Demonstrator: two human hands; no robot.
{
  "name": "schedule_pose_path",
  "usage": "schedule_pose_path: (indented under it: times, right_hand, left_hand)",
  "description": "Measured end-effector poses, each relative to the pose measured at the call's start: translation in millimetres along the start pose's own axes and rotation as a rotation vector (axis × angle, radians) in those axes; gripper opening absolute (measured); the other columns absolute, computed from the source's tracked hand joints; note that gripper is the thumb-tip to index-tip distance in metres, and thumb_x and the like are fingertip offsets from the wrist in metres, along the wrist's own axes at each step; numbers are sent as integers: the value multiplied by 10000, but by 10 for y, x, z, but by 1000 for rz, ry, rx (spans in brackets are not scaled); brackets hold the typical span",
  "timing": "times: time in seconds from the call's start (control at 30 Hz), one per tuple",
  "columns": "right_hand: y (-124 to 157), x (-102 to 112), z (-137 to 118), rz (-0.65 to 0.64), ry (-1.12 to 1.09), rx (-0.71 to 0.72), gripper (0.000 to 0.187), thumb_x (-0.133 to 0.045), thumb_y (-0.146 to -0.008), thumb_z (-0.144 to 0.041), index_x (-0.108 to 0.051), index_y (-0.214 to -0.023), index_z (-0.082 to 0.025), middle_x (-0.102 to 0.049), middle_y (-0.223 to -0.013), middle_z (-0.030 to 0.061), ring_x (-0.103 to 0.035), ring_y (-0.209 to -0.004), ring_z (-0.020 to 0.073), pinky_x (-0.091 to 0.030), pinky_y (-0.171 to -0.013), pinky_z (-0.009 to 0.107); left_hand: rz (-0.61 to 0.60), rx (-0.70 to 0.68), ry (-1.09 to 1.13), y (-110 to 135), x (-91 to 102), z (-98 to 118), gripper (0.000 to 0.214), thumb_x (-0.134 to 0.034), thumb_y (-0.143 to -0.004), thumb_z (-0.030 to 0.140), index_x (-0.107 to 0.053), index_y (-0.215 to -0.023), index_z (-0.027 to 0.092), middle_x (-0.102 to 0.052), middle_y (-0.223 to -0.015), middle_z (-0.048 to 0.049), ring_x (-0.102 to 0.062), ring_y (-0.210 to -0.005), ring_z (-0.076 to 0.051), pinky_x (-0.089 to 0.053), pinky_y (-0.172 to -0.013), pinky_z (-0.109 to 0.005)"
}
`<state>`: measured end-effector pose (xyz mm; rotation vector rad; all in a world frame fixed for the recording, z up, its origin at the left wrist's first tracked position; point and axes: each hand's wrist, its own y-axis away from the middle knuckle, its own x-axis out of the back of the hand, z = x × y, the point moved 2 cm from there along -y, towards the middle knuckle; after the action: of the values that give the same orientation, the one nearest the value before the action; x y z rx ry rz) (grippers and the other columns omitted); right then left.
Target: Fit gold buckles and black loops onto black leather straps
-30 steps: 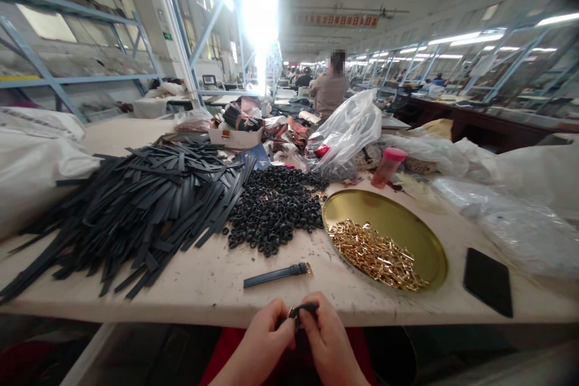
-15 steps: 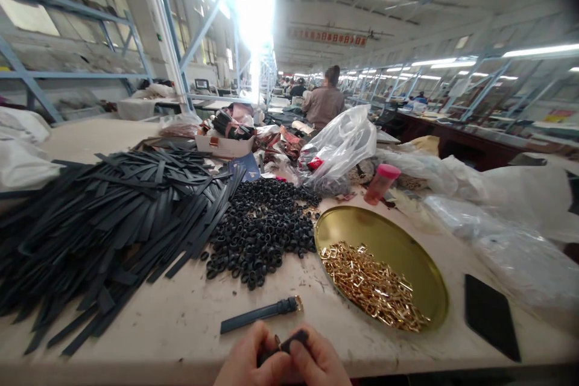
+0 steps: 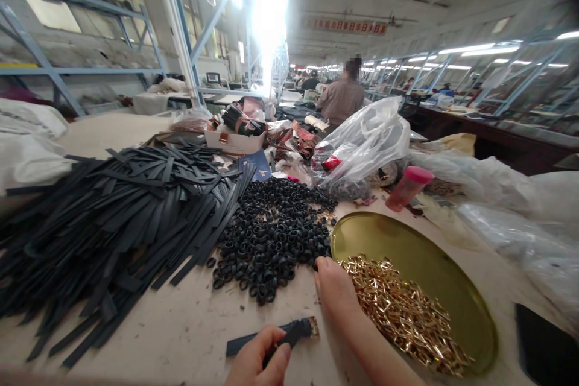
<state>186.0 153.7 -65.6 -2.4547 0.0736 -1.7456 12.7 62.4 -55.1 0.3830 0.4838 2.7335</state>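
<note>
My left hand (image 3: 257, 362) is at the bottom edge, closed on a dark strap piece that pokes out between thumb and fingers. Just above it a finished dark strap with a gold buckle (image 3: 271, 338) lies on the table. My right hand (image 3: 335, 286) reaches forward to the near right edge of the pile of black rubber loops (image 3: 271, 235); its fingertips are curled at the loops and I cannot see what they pinch. The gold round tray (image 3: 420, 259) holding several gold buckles (image 3: 402, 313) sits right beside that hand.
A large heap of black straps (image 3: 117, 217) covers the left of the table. Clear plastic bags (image 3: 366, 139), a pink-capped bottle (image 3: 407, 187), a cardboard box (image 3: 233, 139) and a black phone (image 3: 547, 350) lie around. A person (image 3: 341, 96) stands farther back.
My right hand has left the strap piece and stretched forward to the loop pile. My left hand alone keeps the piece. The view has shifted closer to the table.
</note>
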Motion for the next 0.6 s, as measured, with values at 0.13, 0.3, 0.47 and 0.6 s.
schedule_pose_path:
  times: [0.13,0.3,0.47,0.6]
  right_hand:
    - [190,38,15,-70,9,119,218,-429,-766,-34,-592,-806,-173,-621,-815,75,-566,-788,209,-405,-706,286]
    - [360,100,41,-106,19,191,338,-380,-760,14,-621,-887,-186,-632,-969,63,-564,-899,172,-403,-795,246]
    - [455,196,21,-30,69,70,270,-375,-817,-86,-569,-998,-134,-608,-1003,115,-564,-929,207,-402,-806,290]
    - [448,158,-61,-47,131,-11,194,-440,-836,-246,-602,-777,-156,-635,-786,101,-604,-738,231,-411,-646,305]
  left_hand:
    - [12,24,25,49,-3,32,237,-433,-765,399,-500,-762,172,-397,-442,86,-353,-420,-94,-270,-450,-196]
    - [42,-6,9,133,-3,89,207,-429,-763,365,-495,-744,170,-394,-452,84,-357,-443,-94,-287,-482,-198]
    - [52,-32,5,205,41,53,240,-411,-770,395,-485,-763,166,-398,-449,83,-367,-452,-102,-297,-492,-208]
    - [64,-48,8,255,50,37,217,-407,-774,381,-479,-757,177,-401,-435,89,-343,-432,-97,-285,-481,-209]
